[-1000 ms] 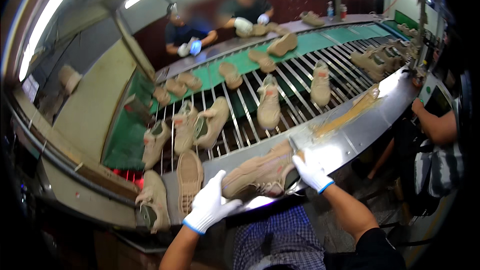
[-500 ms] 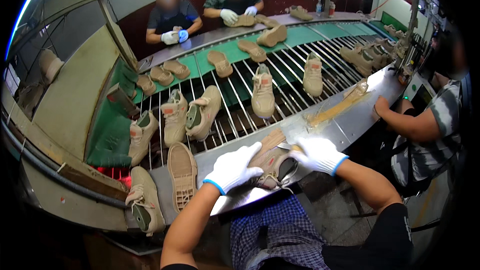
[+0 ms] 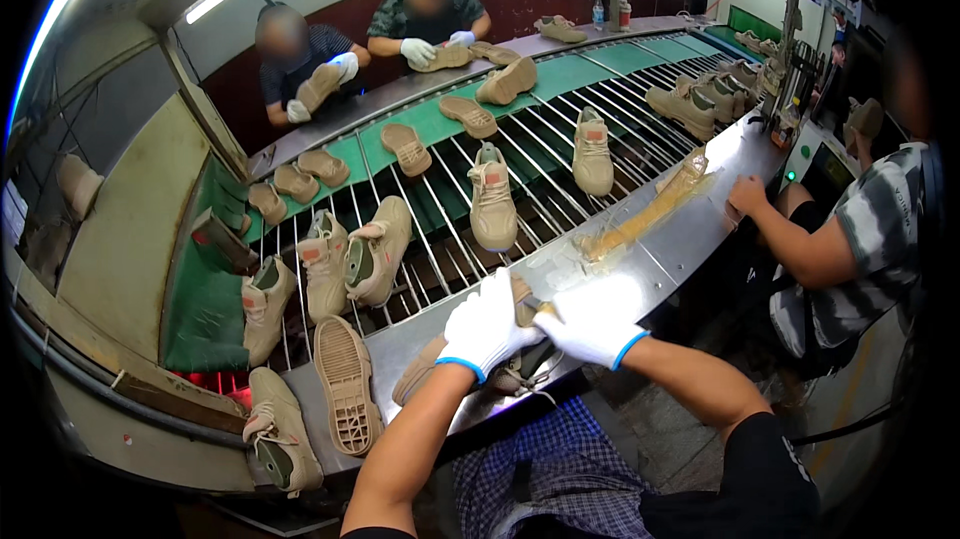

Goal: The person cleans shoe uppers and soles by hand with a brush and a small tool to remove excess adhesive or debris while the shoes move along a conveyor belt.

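- Conveyor [image 3: 620,64] of metal rods, green strip along its far side; curves from near left to far right, bears beige shoes.
- Steel ledge [image 3: 650,254] along the near edge; yellowish strip [image 3: 650,214] stuck across its right stretch.
- At right, striped-shirt person [image 3: 840,239], hand by the ledge; on the far side, two more people [image 3: 430,24], gloved, shoes in hand.
- Sole-up shoe [image 3: 345,379] on the ledge, left of the held shoe and apart from it.
- Held shoe [image 3: 416,371] on the ledge, directly beneath left hand; seemingly on its side, laces nearward, long axis slanting near left to far right. Middle hidden.
- Left hand [image 3: 490,324], white-gloved: closed over the shoe's middle; nearer of the two.
- Right hand [image 3: 595,324], white-gloved: wrapped round small tool [image 3: 544,308], just right of the shoe's far-right end.
- Tool's metal end: aimed left at that end; contact too small to tell.
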A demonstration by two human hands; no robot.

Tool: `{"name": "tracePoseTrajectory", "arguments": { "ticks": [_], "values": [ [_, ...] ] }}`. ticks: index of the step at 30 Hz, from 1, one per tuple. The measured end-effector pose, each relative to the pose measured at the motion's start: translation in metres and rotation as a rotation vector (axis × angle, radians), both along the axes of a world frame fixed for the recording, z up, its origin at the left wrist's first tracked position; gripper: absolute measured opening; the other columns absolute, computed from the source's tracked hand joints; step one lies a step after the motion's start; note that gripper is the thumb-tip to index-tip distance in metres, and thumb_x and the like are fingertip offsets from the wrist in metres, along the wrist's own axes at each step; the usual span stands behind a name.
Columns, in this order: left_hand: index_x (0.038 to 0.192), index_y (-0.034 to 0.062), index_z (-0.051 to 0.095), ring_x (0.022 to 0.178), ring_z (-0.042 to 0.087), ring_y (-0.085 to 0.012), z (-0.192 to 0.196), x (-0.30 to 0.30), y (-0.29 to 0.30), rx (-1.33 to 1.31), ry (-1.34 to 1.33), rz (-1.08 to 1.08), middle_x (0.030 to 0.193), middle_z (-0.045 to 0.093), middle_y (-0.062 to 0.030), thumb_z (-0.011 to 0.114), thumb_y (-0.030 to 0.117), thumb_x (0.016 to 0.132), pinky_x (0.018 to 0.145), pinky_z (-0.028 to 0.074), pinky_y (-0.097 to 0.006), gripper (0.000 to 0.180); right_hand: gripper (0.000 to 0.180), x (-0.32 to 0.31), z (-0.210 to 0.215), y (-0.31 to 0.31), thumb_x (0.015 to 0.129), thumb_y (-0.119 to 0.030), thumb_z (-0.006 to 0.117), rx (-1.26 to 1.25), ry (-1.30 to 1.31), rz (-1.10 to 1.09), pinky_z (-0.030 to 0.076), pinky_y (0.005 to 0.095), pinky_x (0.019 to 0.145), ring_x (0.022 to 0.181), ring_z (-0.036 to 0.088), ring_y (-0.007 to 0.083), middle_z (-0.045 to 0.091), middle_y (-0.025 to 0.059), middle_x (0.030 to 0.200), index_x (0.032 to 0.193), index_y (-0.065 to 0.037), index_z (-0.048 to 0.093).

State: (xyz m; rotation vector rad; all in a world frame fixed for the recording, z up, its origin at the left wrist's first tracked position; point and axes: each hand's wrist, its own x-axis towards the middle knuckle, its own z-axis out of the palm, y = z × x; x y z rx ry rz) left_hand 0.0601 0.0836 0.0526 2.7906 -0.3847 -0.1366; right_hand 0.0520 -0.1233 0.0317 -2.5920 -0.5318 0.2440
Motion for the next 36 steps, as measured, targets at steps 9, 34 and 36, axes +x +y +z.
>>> {"name": "tracePoseTrajectory", "arguments": {
  "ticks": [9, 34, 36],
  "values": [
    [0.152, 0.0022, 0.044, 0.117, 0.068, -0.0432, 0.012, -0.024, 0.010, 0.033, -0.053, -0.220, 0.134, 0.063, -0.0231, 0.087, 0.046, 0.078, 0.098, 0.057, -0.049, 0.096, 0.054, -0.049, 0.006, -0.019, 0.103, -0.057, 0.060, 0.062, -0.001, 0.173, 0.060, 0.0479, 0.075, 0.079, 0.074, 0.0389, 0.073, 0.0210, 0.086, 0.111, -0.004, 0.068],
    [0.122, -0.0014, 0.070, 0.107, 0.073, -0.0400, 0.024, -0.101, 0.058, -0.436, -0.806, -0.070, 0.115, 0.074, -0.0213, 0.101, 0.032, 0.061, 0.097, 0.058, -0.047, 0.077, 0.040, -0.014, 0.022, 0.044, 0.111, -0.030, 0.052, 0.603, -0.240, -0.053, 0.055, 0.0457, 0.100, 0.116, 0.070, 0.0425, 0.070, 0.0276, 0.123, 0.140, -0.003, 0.058],
    [0.121, -0.0009, 0.071, 0.107, 0.073, -0.0410, 0.013, -0.103, 0.053, -0.384, -0.825, -0.109, 0.114, 0.074, -0.0212, 0.099, 0.032, 0.062, 0.097, 0.058, -0.047, 0.073, 0.042, -0.021, 0.024, 0.032, 0.112, -0.037, 0.050, 0.424, -0.210, -0.001, 0.056, 0.0487, 0.095, 0.108, 0.071, 0.0451, 0.072, 0.0281, 0.116, 0.135, -0.002, 0.058]
  ]
}}
